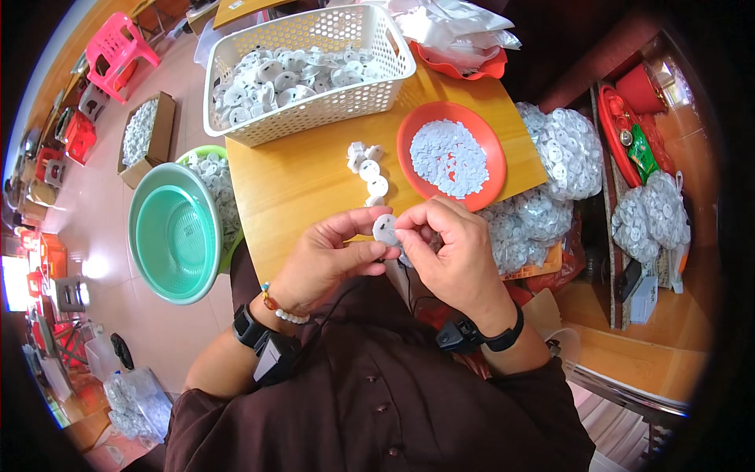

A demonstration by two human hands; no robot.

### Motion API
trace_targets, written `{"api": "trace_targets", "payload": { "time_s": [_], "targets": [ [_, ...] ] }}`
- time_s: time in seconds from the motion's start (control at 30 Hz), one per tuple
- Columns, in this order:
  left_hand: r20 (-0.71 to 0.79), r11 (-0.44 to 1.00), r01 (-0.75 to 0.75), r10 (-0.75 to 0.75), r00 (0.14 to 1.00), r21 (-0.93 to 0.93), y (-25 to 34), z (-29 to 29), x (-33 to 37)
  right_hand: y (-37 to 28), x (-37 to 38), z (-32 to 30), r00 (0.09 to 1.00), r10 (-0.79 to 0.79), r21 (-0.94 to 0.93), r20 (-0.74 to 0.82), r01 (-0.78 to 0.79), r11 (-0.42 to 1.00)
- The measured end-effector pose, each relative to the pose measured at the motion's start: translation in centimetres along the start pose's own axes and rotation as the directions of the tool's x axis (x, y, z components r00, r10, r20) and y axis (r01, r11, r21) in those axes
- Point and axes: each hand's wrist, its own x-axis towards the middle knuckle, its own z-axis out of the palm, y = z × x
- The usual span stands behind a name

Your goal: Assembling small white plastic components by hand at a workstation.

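Observation:
Between the thumb and fingers of my left hand (334,248) is a small round white plastic disc (384,229) with dark spots on its face. The fingertips of my right hand (456,240) are pinched at the disc's right edge; whether they hold a separate small piece is hidden. Just beyond my hands, several similar white discs (370,170) lie in a loose line on the wooden table (275,204). To their right a red bowl (494,169) holds a heap of small pale flat pieces (444,153).
A perforated white basket (314,108) full of white discs stands at the table's back. Left of the table are a teal basin (140,259) and a cardboard box (161,130) of white parts. Bulging clear bags (570,153) sit to the right. A pink chair (118,51) stands far left.

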Motion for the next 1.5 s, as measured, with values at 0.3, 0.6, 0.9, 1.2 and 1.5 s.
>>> {"api": "trace_targets", "payload": {
  "time_s": [0.3,0.6,0.9,1.2,1.5],
  "targets": [
    [-0.038,0.999,-0.019,0.018,0.999,-0.03,-0.1,0.1,0.1,-0.5,0.0,-0.1,1.0,0.022,-0.002,0.006,-0.022,1.0],
    [-0.057,0.999,-0.041,0.041,0.998,0.01,0.1,0.5,0.0,-0.2,0.2,-0.1,0.998,-0.059,-0.1,-0.037,0.055,0.993],
    [-0.058,0.997,-0.063,0.065,0.996,0.032,-0.3,0.3,0.2,0.2,0.1,0.2,0.997,-0.079,-0.059,0.004,0.079,0.995],
    [-0.069,0.993,-0.101,0.105,0.992,0.066,-0.1,0.4,0.3,0.5,0.0,-0.1,0.998,-0.066,-0.12,0.022,0.069,0.99],
    [-0.072,0.982,-0.092,0.105,0.992,0.165,0.1,0.3,0.5,1.2,0.2,0.3,0.993,-0.119,-0.161,0.027,0.122,0.979]
  ]
}}
